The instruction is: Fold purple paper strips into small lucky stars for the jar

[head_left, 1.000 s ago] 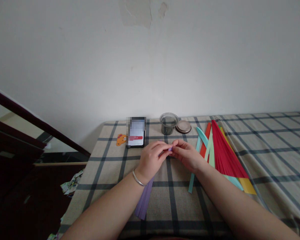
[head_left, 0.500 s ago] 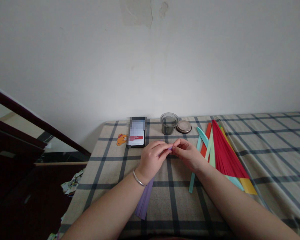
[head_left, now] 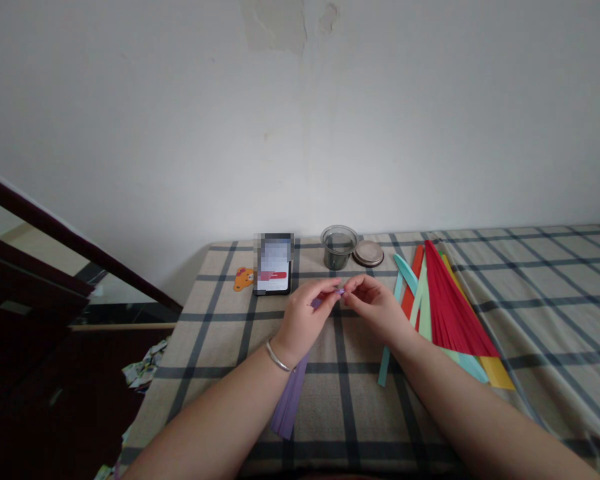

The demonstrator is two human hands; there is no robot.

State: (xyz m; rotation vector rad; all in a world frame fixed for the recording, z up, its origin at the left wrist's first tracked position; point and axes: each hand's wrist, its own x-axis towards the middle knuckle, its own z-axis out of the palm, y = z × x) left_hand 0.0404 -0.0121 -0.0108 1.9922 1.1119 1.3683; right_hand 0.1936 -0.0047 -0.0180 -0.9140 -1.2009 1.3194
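Between my fingertips is a small purple paper strip [head_left: 341,292], mostly hidden by the fingers. My left hand [head_left: 307,310], with a silver bangle at its wrist, pinches it from the left. From the other side my right hand [head_left: 375,303] pinches it between thumb and forefinger. Both hands are held over the checked cloth. Under my left forearm lies a bundle of purple paper strips [head_left: 291,403], its upper part covered by the wrist. Right of my right hand, red paper strips [head_left: 455,313] are fanned out, with a light blue strip [head_left: 384,363] near the forearm.
Behind my hands stand a clear cup [head_left: 337,248] and a round lid [head_left: 369,253]. A phone [head_left: 275,267] leans upright beside an orange bear cutout [head_left: 243,280]. Orange strips [head_left: 409,300] and yellow strips [head_left: 497,373] lie at the right. The wall rises behind the table.
My left fingers have spread slightly, so more purple shows inside the hand and between the fingertips. The hands stay in nearly the same place; things on the table have not moved.
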